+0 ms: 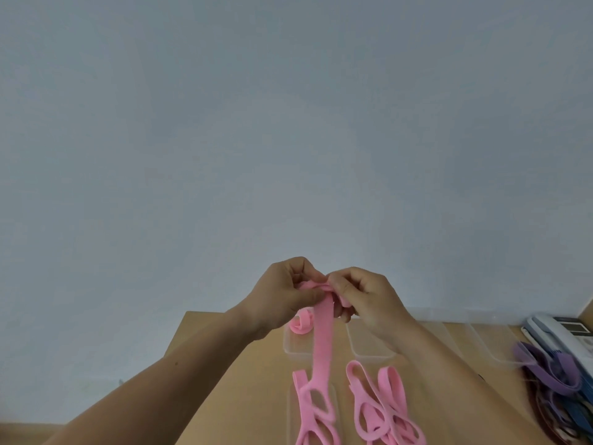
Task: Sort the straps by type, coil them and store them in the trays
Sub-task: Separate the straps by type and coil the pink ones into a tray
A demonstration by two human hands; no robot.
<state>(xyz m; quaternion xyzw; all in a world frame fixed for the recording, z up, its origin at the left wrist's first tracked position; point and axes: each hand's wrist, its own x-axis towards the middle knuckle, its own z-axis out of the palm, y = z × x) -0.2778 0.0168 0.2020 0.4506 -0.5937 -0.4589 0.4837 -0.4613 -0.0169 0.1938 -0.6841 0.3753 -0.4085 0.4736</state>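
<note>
- Fingers of the left grip (282, 293) pinch the top end of the pink strap (322, 345), raised above the bench's far edge so the tail hangs free for rolling.
- One pink coil (301, 323) sits in the leftmost tray (298, 354), with room beside it!
- The right grip (362, 297) clamps the same end, probably starting the coil.
- Loose pink straps (382, 403) wait at the near edge, and purple straps (545, 370) crowd the right edge.

Left hand (285, 295), right hand (367, 300): touching, fingers curled.
</note>
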